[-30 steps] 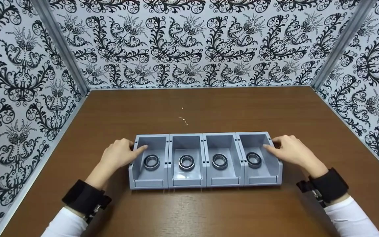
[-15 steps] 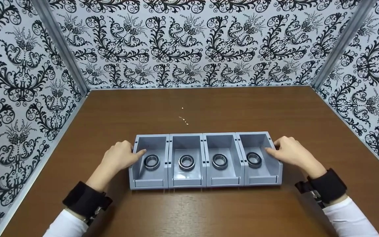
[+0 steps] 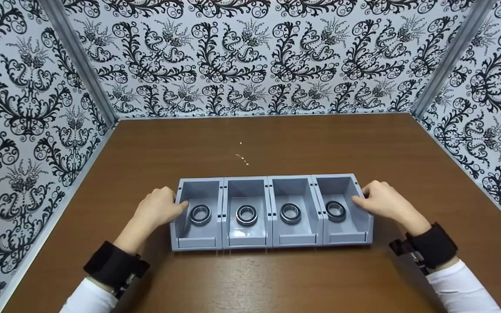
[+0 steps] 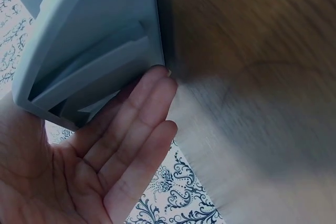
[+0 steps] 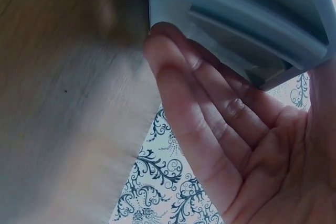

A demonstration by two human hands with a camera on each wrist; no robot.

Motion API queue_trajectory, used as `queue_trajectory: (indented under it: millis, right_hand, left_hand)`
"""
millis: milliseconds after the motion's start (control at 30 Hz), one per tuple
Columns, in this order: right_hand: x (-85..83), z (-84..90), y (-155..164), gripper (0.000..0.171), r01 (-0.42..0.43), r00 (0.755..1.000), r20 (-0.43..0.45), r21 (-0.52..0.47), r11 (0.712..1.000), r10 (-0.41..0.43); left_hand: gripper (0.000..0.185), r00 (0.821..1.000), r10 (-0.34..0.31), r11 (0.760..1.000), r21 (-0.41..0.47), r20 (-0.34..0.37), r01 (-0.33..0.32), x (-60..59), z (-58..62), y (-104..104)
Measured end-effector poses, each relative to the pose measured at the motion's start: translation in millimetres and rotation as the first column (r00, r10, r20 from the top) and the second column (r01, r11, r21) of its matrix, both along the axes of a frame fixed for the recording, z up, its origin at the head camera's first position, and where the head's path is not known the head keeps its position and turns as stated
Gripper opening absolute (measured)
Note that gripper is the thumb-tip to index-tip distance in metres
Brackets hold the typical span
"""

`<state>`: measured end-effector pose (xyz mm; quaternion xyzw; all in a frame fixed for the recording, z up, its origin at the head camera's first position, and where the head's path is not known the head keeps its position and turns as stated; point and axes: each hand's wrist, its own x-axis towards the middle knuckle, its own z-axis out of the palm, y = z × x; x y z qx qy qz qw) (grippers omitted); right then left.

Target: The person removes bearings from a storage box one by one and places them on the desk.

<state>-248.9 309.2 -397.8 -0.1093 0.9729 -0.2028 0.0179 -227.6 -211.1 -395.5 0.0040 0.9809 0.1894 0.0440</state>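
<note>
Left hand (image 3: pixel 157 211) and right hand (image 3: pixel 383 201) flat, fingers straight against ends of grey bin row (image 3: pixel 271 211). Best: press evenly, keep bearings (image 3: pixel 246 214) settled.

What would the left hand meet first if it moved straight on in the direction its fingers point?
The left hand already lies against the outer wall of the leftmost bin. Pushing on, it would probably press that wall, with the ring inside beyond it.

Brown wood-grain laminate table (image 3: pixel 276 139), row of four joined grey plastic bins (image 3: pixel 271 238) resting near front edge, tiny pale specks (image 3: pixel 242 156) behind it.
</note>
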Motion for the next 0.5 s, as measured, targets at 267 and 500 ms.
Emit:
queue_trajectory:
  millis: [267, 500]
  right_hand:
    - [-0.3, -1.6, 0.2, 0.047, 0.003, 1.0, 0.003, -0.026, 1.0, -0.003]
    - [0.9, -0.9, -0.4, 0.048, 0.001, 1.0, -0.002, -0.04, 0.999, -0.001]
  left_hand:
    - [0.047, 1.0, 0.002, 1.0, 0.001, -0.01, -0.002, -0.7, -0.5, -0.5]
    - [0.046, 1.0, 0.015, 1.0, 0.011, 0.001, -0.015, -0.1, -0.6, -0.2]
